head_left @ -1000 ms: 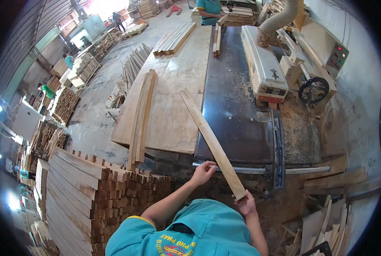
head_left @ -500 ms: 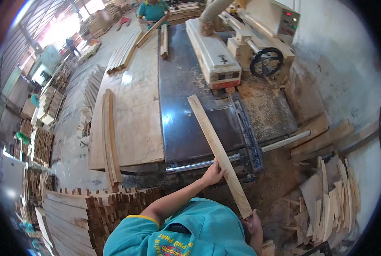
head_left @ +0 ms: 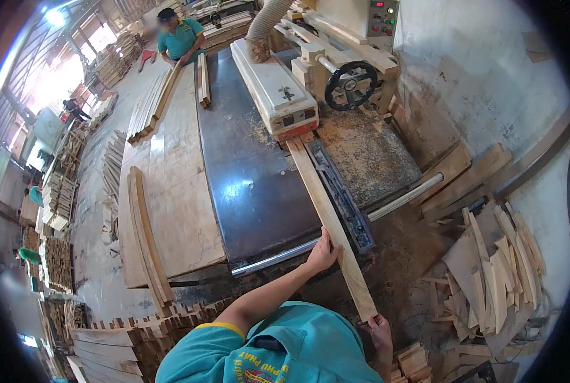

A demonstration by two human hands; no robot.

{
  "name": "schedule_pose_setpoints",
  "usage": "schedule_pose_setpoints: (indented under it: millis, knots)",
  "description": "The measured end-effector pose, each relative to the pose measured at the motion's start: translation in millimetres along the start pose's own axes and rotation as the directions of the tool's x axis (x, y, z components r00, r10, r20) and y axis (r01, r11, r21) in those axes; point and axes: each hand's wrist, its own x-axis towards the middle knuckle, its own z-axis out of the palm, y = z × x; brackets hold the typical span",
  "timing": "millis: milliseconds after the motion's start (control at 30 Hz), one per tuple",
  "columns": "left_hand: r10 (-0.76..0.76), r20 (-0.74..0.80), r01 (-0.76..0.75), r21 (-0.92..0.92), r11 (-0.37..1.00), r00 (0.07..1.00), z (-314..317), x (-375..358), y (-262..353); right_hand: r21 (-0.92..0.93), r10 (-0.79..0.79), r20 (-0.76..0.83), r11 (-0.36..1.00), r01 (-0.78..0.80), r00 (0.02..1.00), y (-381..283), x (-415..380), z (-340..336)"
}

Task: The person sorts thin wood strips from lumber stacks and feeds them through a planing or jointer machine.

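Observation:
A long pale wooden board (head_left: 326, 210) runs from near my body up to the machine's white housing (head_left: 275, 89), its far end at the housing's front edge. My left hand (head_left: 323, 251) grips the board's left side around its middle. At the near end, my right hand (head_left: 379, 330) holds the board's corner. The board lies over the dark metal table (head_left: 253, 191), beside the black guide rail (head_left: 342, 198) on its right.
Two long strips (head_left: 146, 236) lie on the wooden side table (head_left: 176, 204). A co-worker (head_left: 181, 39) stands at the far end by more strips (head_left: 154, 105). Stacked wood (head_left: 132, 348) is at lower left, offcuts (head_left: 502, 274) at right. A black handwheel (head_left: 351, 85) is on the machine.
The board has moved forward, its far end now at the machine housing and close along the guide rail. Both hands still hold it. The view has shifted, and the co-worker shows more fully.

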Motion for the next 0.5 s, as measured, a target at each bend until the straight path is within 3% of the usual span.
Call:
schedule_pose_setpoints:
  millis: [67,167,400,500]
  knots:
    - [0.019,-0.036,-0.017,0.049,0.999,0.999,3.9,5.9,-2.0,0.165,-0.006,-0.042,0.986,0.013,0.999,-8.8,-4.5,2.9]
    - [-0.041,0.042,0.040,0.008,0.999,0.998,6.5,14.2,-1.4,0.161,-0.036,-0.083,0.986,0.049,0.996,-9.4,2.4,-2.1]
    - [-0.140,-0.030,0.143,0.190,0.971,0.990,-1.4,34.9,1.3,0.163,-0.019,-0.101,0.986,0.035,0.995,-13.8,20.3,11.3]
    - [-0.189,-0.029,0.190,0.241,0.952,0.982,-18.3,59.0,2.7,0.101,-0.094,-0.078,0.990,0.102,0.993,-18.6,46.3,27.0]
